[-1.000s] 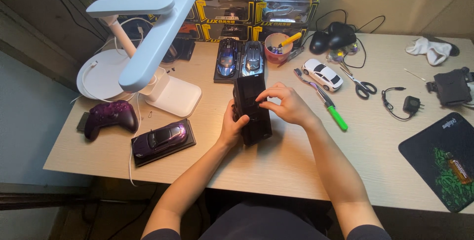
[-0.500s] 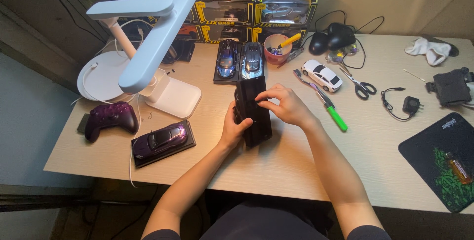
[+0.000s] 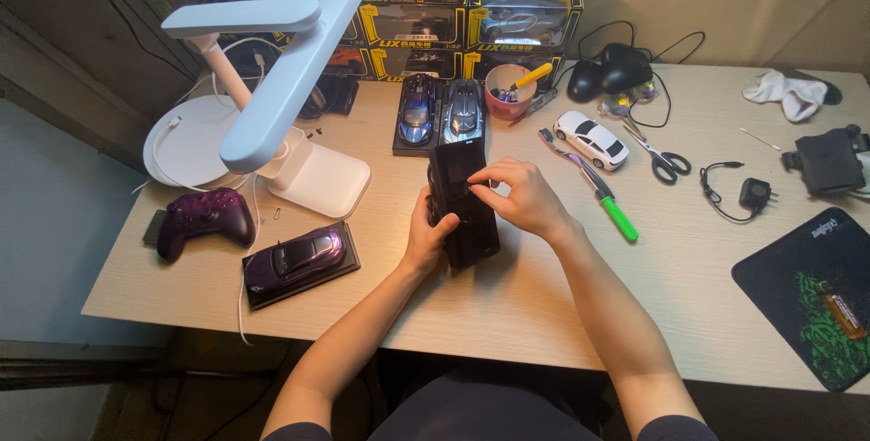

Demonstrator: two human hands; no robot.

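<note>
A black rectangular base plate (image 3: 464,210) stands tilted on the wooden desk (image 3: 507,305) in front of me. My left hand (image 3: 428,234) grips its lower left edge from behind. My right hand (image 3: 517,194) rests on its upper right side, fingertips pinching at the face of the plate. What sits under those fingertips is too small to tell.
A purple model car on a black base (image 3: 299,260) and a purple game controller (image 3: 201,217) lie to the left beside a white desk lamp (image 3: 272,96). Two model cars (image 3: 442,113), a cup (image 3: 504,92), a white car (image 3: 591,138), a green-handled screwdriver (image 3: 605,201) and scissors (image 3: 662,158) lie behind.
The black plate has tilted and shifted very slightly in my hands; my right fingers stay on its upper part. Nothing else on the desk has moved.
</note>
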